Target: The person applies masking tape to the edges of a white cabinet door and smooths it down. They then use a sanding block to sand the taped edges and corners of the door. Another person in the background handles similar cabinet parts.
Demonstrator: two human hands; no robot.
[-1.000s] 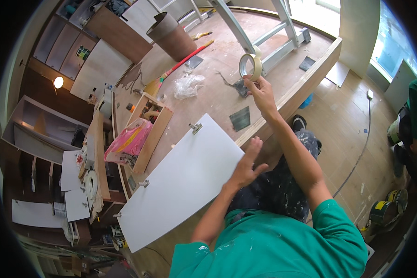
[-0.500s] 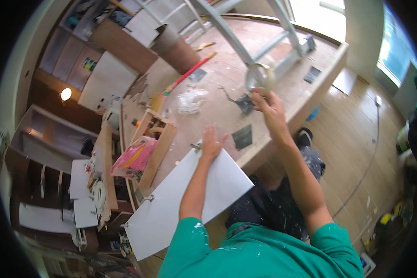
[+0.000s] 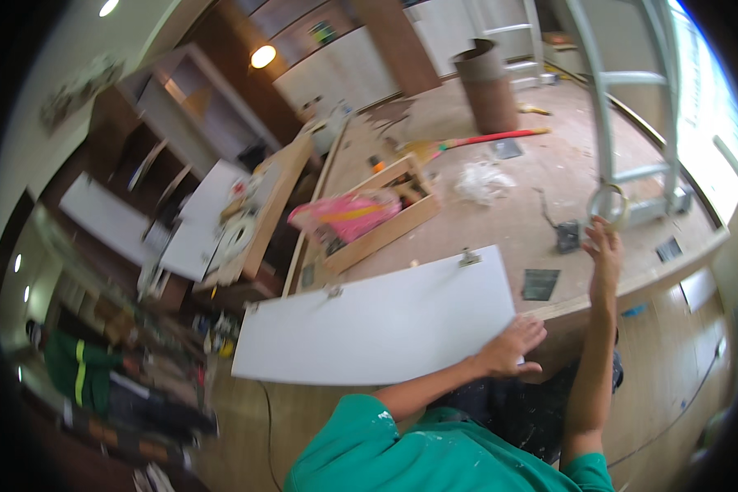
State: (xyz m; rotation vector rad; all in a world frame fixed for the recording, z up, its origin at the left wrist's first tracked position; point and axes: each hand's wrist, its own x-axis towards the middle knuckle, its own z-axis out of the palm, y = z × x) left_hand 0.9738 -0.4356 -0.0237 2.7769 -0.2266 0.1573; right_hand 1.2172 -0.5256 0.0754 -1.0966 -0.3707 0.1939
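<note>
A white panel (image 3: 377, 320) with metal hinges (image 3: 468, 258) along its far edge lies on the near side of the wooden work surface and juts past its edge. My left hand (image 3: 512, 346) rests at the panel's right end near the front corner, fingers stretched out and thumb apart, gripping nothing. Farther right, my right hand (image 3: 604, 250) holds up a cream roll of tape (image 3: 624, 207), fingers closed on its lower rim. A dark square plate (image 3: 540, 284) lies between the two hands.
Beyond the panel stands a wooden toolbox (image 3: 385, 234) with a pink bag (image 3: 344, 215). Crumpled plastic (image 3: 485, 182), a red-handled brush (image 3: 492, 138), a brown bin (image 3: 488, 90) and a ladder (image 3: 607, 107) are farther back. At left, another person (image 3: 78, 369) wears green. A cord (image 3: 681, 426) crosses the floor.
My left hand has slid from the panel's far edge near a hinge to its near right corner. My right hand still holds the tape roll. The view has turned left.
</note>
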